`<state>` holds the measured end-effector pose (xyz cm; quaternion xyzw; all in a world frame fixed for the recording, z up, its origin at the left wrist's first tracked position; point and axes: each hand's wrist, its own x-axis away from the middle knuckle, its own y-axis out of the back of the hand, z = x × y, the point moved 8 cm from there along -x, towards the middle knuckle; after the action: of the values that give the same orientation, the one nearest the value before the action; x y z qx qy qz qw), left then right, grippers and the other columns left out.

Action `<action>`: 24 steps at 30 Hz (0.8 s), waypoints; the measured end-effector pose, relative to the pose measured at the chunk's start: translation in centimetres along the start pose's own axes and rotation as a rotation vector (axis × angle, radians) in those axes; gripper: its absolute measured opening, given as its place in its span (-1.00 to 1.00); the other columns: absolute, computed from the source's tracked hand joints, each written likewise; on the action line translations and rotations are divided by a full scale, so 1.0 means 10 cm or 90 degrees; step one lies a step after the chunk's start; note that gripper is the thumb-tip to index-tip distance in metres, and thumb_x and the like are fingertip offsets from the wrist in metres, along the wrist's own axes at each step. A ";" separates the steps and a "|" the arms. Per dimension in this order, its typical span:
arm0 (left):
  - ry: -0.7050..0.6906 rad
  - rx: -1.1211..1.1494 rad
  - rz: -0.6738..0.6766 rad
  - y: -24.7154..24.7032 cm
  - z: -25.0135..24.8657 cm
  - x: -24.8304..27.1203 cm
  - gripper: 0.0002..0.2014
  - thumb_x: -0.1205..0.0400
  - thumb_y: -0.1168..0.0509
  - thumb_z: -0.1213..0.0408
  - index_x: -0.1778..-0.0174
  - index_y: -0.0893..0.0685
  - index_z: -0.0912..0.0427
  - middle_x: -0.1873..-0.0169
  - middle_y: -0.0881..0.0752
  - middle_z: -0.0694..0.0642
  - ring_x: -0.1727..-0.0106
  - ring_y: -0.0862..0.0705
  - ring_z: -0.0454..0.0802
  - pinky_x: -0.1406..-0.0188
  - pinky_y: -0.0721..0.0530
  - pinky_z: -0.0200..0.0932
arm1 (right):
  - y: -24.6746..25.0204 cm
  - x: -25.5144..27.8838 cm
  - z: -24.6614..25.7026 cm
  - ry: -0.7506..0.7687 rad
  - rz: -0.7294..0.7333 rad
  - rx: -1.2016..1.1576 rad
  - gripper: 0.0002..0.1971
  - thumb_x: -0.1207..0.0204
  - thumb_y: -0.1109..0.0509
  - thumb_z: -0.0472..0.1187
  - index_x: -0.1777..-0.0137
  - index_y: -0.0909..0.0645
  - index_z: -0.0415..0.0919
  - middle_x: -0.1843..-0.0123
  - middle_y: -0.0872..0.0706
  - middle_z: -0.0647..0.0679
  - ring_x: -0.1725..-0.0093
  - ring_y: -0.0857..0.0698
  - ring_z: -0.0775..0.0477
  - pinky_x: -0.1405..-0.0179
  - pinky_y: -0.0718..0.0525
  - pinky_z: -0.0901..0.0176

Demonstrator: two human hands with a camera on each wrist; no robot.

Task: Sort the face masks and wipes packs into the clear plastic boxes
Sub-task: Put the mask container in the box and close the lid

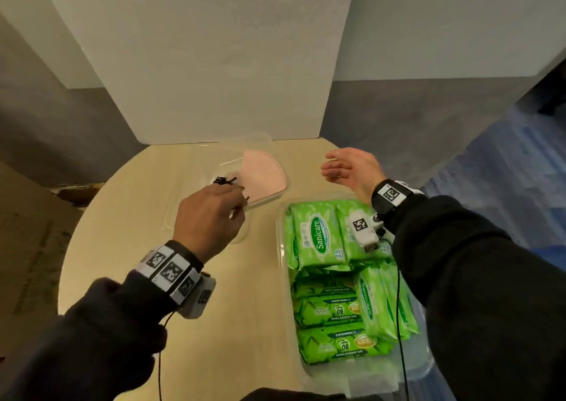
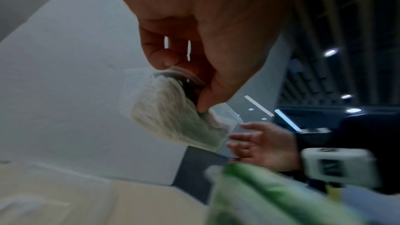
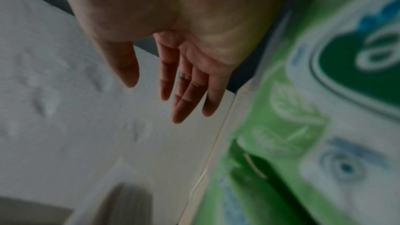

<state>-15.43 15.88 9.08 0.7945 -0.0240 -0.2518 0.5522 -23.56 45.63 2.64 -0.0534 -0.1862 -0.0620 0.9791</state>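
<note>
Two hands show from the head view: the left hand point(image 1: 208, 220) pinches a bagged mask point(image 1: 263, 177) over the left box point(image 1: 235, 238) on the desk point(image 1: 128, 241); the right hand point(image 1: 352, 171) hovers, fingers released, beyond the box point(image 1: 283, 217) of wipes point(image 1: 318, 235). Left wrist: fingers point(image 2: 203, 103) grasp the mask point(image 2: 173, 117). Right wrist: fingers point(image 3: 184, 91) straight, wipes point(image 3: 324, 126) beside them.

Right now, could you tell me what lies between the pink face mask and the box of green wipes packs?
In the head view, only bare table separates the pink face mask from the box of green wipes packs.
</note>
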 end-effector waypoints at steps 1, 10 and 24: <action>-0.029 0.016 -0.006 0.17 -0.20 0.13 -0.91 -0.54 -0.51 0.31 0.24 -0.79 0.04 0.25 -0.76 -0.06 0.21 -0.73 0.10 0.45 -0.56 -0.14 | 0.01 0.08 0.09 0.021 -0.004 0.012 -0.80 -0.65 -0.44 -0.23 -0.12 -0.70 -0.39 0.07 -0.81 -0.38 0.11 -0.80 -0.29 -0.27 -0.71 -0.31; -0.266 0.201 0.169 0.23 -1.80 1.06 -0.90 -0.48 -0.51 0.24 0.19 -0.73 -0.03 0.14 -0.65 -0.08 0.16 -0.66 0.00 0.42 -0.60 -0.12 | 0.41 1.29 0.09 0.087 0.098 0.369 -0.85 -0.58 -0.56 -0.23 -0.12 -0.77 -0.19 0.08 -0.81 -0.05 0.33 -0.70 0.10 0.55 -0.52 0.30; -0.313 0.122 0.394 -0.30 -2.12 1.55 -0.93 -0.50 -0.30 0.19 0.24 -0.52 -0.04 0.29 -0.65 -0.02 0.33 -0.57 0.11 0.40 -0.54 -0.06 | 0.57 2.06 -0.49 0.059 0.327 0.557 -0.08 -0.18 -0.81 0.04 -0.57 -0.51 0.18 -0.58 -0.54 0.19 -0.51 -0.55 0.11 -0.50 -0.61 0.06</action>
<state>6.36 30.50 6.22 0.7136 -0.4165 -0.2528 0.5034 -1.97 48.50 5.29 0.3202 -0.1318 0.2618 0.9009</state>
